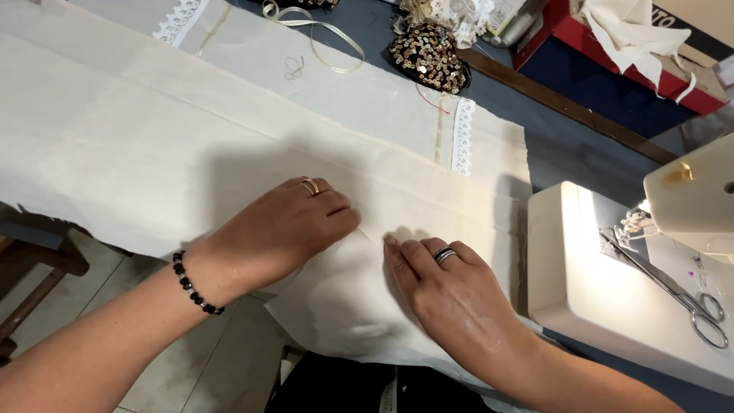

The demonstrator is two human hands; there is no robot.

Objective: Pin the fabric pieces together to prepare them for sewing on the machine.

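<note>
Two hands (290,229), one scissors (673,294)
</note>
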